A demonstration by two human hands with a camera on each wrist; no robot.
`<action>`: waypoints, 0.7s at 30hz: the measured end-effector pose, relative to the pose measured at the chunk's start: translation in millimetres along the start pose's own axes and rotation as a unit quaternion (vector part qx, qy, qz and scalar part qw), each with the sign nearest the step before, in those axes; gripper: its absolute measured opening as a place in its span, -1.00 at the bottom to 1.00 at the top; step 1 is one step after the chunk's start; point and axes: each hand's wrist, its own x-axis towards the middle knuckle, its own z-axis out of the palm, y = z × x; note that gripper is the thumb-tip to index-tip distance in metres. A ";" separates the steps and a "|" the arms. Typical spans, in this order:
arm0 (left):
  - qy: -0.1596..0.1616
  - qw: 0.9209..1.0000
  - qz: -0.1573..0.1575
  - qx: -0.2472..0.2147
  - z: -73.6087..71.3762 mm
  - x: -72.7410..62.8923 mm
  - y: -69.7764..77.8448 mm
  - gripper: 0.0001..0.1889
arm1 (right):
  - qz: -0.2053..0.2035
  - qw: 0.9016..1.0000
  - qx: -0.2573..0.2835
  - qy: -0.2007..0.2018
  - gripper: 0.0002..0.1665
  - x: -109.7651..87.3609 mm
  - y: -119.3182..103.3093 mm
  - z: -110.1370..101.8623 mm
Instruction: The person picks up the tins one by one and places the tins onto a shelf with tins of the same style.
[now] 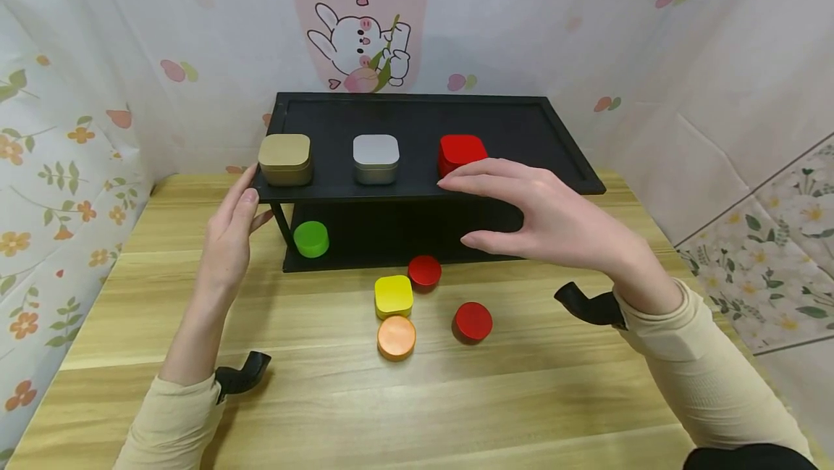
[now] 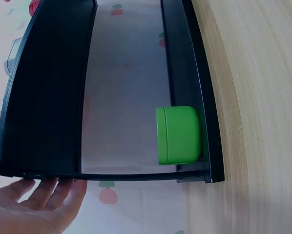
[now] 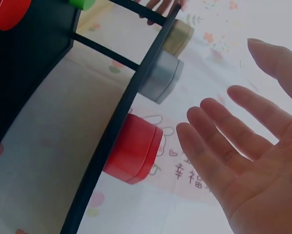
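A black two-tier shelf [image 1: 417, 119] stands at the back of the table. My left hand [image 1: 224, 238] grips the left end of its upper board, and its fingers [image 2: 63, 195] show at that edge in the left wrist view. On the upper board, a gold tin [image 1: 285, 160], a silver tin [image 1: 376, 160] and a red tin [image 1: 459, 153] sit apart from one another. My right hand [image 1: 541, 216] is nearest the red tin, thumb and fingers spread, with nothing held; in the right wrist view its fingertips are clear of that red tin [image 3: 135, 148]. A green tin [image 2: 179, 135] stands at the lower board's left end.
In front of the shelf, a yellow square tin [image 1: 394, 296] stands against a round orange tin [image 1: 396, 337]. One round red tin [image 1: 473, 322] lies to their right; another red tin [image 1: 425, 272] is by the lower board's front edge. A patterned curtain [image 1: 195, 35] hangs behind.
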 end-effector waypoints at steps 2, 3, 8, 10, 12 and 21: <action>-0.002 1.000 0.000 -0.002 0.6 0.2 0.6 -0.44 | 0.001 1.000 0.005 -0.004 -0.27 0.2 -0.9 1.7; -0.002 1.000 0.000 -0.004 0.9 0.1 0.9 -0.44 | 0.001 1.000 0.008 -0.007 -0.28 0.4 -1.2 2.8; 0.000 1.000 0.001 -0.004 1.0 -0.5 1.7 -0.43 | -0.003 0.999 0.017 -0.027 -0.29 3.5 -2.7 11.0; 0.002 1.000 0.002 -0.002 1.0 -0.5 1.8 -0.43 | -0.005 0.999 0.023 -0.035 -0.29 4.9 -2.9 14.6; 0.003 1.000 0.001 -0.003 1.0 -0.6 2.0 -0.43 | -0.006 0.999 0.029 -0.041 -0.30 6.2 -3.0 18.2; 0.006 1.000 -0.003 -0.007 0.9 -0.3 1.3 -0.45 | 0.006 0.996 0.046 -0.078 -0.34 13.1 0.5 40.6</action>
